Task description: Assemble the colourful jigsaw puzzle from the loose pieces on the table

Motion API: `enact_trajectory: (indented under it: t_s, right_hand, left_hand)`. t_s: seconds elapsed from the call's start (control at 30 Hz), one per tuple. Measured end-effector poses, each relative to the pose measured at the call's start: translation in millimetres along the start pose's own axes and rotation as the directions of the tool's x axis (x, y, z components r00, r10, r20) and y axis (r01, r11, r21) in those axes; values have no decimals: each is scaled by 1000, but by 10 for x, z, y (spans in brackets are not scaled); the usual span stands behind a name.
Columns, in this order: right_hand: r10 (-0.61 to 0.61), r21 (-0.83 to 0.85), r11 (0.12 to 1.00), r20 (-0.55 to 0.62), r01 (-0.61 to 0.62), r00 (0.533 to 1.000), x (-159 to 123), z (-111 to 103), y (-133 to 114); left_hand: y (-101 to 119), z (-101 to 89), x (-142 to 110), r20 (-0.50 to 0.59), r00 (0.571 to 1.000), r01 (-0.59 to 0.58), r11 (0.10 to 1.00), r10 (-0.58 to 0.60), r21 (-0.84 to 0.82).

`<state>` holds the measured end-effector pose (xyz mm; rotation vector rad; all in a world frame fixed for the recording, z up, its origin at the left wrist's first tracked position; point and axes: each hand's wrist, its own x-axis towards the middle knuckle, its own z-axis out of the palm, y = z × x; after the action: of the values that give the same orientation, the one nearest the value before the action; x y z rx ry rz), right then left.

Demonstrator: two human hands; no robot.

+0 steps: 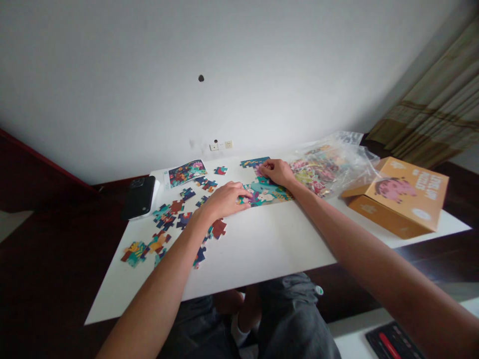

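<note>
A partly joined jigsaw puzzle [266, 196] with white rabbits on a teal ground lies flat on the white table [258, 244]. My left hand [229, 200] rests at its left edge, thumb and fingers stretched out and apart, touching the rabbit section. Over the upper part, my right hand [277, 172] has its fingertips closed on a pinkish puzzle piece [259, 170], which the fingers partly cover. Loose puzzle pieces [176, 206] are scattered to the left of my left hand, some under the forearm. One single piece [220, 170] lies beyond it.
A printed picture sheet [187, 172] lies at the back left, near a black phone [139, 197] on a white object. Clear plastic bags of pieces [322, 169] and an orange puzzle box [406, 194] stand on the right. The wall [239, 109] rises behind the table.
</note>
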<state>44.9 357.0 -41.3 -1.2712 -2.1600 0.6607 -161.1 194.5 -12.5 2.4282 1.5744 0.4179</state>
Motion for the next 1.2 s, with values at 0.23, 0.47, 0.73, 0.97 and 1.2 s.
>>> enact_trajectory:
  t_s: [0.23, 0.47, 0.73, 0.97, 1.2]
  right_hand:
    - [19, -23, 1000, 0, -19, 1000, -14, -12, -26]
    - [31, -169, 985, 59, -20, 998, -11, -75, -89]
    - [12, -328, 945, 25, -3, 1000, 12, -69, -56]
    - [20, -310, 951, -10, -23, 1000, 29, -35, -3]
    - [56, -250, 966, -72, -72, 996, 18, -7, -25]
  left_hand:
    - [-112, -1, -20, -30, 1000, -2, 1000, 1, -16]
    - [-100, 46, -11, -20, 1000, -13, 999, 12, -39]
    - [-25, 81, 16, -57, 998, -31, 994, 25, -105]
    - [-99, -12, 11, -233, 969, 61, 991, -87, -120]
    - [677, -170, 21, -132, 955, -233, 948, 265, 215]
